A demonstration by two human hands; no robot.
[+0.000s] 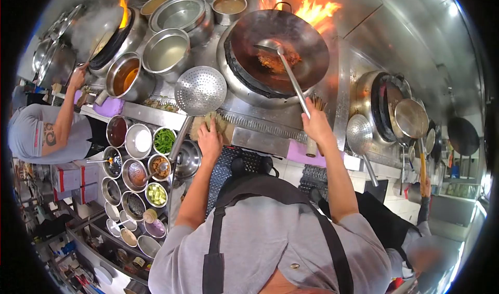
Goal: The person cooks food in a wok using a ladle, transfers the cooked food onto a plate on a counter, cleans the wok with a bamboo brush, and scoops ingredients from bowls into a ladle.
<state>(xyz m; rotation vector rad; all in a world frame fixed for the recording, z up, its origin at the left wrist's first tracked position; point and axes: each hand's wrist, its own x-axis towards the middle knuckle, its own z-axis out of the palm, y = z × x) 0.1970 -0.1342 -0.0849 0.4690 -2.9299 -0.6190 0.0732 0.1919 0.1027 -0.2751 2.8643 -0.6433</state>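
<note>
My right hand (316,121) is closed around the long handle of a metal ladle (292,78), whose bowl rests in the large dark wok (312,50). Reddish-brown food (283,61) lies in the wok beside the ladle bowl. My left hand (210,138) is on a folded tan cloth (226,130) at the stove's front edge, its fingers apart. Just beyond that hand sits a round perforated skimmer (200,90), its handle running down toward the ingredient bowls. Flames (314,12) rise behind the wok.
Metal pots of liquid (166,54) stand left of the wok. Ingredient bowls (139,141) fill the lower left. A co-worker (47,133) tends another wok (101,34) at left; another person (416,242) is at right. A second skimmer (359,133) lies right.
</note>
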